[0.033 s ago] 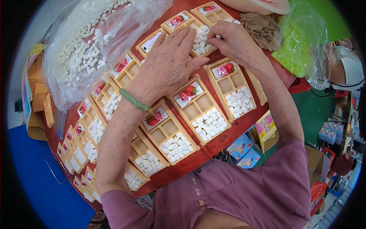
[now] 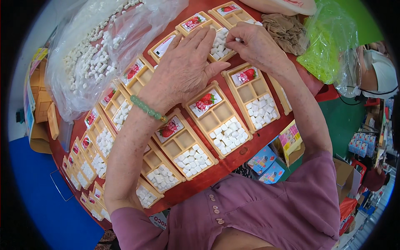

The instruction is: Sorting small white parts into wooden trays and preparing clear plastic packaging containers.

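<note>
My left hand (image 2: pixel 183 68), with a green bead bracelet (image 2: pixel 146 107) at its wrist, lies palm down with fingers stretched over the far row of trays. It covers much of a tan compartment tray. Just right of it, my right hand (image 2: pixel 256 43) pinches a small white piece that looks like a mini marshmallow (image 2: pixel 238 39). The pinch sits at the edge of a far tray's large compartment, filled with white marshmallows (image 2: pixel 219 45). That tray bears a strawberry-printed packet (image 2: pixel 193 22) in its upper compartment. Nearer me stands a similar tray (image 2: pixel 218 116) with marshmallows at its lower end.
Two rows of such trays run leftward across the red table (image 2: pixel 237 153). A clear plastic bag (image 2: pixel 83 50) of loose marshmallows lies far left. Crumpled brown cloth (image 2: pixel 283 33) and a bag with bright green material (image 2: pixel 323 58) lie far right. Boxes (image 2: pixel 266 164) stand below the near edge.
</note>
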`<state>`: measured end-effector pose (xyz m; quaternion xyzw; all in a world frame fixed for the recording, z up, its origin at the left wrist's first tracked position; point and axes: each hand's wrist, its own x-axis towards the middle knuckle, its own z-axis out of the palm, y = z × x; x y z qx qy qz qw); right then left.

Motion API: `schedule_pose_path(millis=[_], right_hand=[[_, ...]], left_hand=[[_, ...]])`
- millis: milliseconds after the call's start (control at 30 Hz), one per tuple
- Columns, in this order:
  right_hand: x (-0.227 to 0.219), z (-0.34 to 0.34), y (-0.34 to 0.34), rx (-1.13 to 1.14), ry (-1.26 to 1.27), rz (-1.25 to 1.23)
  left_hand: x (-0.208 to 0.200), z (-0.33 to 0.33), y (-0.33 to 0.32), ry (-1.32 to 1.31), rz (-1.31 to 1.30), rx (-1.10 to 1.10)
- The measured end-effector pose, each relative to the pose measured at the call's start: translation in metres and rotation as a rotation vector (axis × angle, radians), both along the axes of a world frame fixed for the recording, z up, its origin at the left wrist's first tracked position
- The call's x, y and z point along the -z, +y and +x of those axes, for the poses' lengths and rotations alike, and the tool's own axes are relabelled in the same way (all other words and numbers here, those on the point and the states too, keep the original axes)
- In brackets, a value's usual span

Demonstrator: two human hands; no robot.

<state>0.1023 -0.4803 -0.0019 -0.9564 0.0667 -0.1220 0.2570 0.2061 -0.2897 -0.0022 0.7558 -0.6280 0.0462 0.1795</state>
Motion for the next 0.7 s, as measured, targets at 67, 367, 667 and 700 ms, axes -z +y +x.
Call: schedule_pose_path(millis=[67, 367, 667, 700], right_hand=[[-0.002, 0.001, 0.002, -0.002, -0.004, -0.011], [-0.008, 0.003, 0.003, 0.022, 0.067, -0.043], [-0.016, -0.001, -0.006, 0.122, 0.139, 0.197], [-0.008, 0.000, -0.008, 0.067, 0.013, 0.131]], left_hand=[[0.002, 0.001, -0.004, -0.009, -0.050, 0.002], [0.010, -0.008, -0.004, -0.103, 0.114, -0.034], [0.004, -0.010, -0.002, -0.007, 0.083, -0.058], [0.003, -0.012, -0.004, -0.036, 0.079, -0.031]])
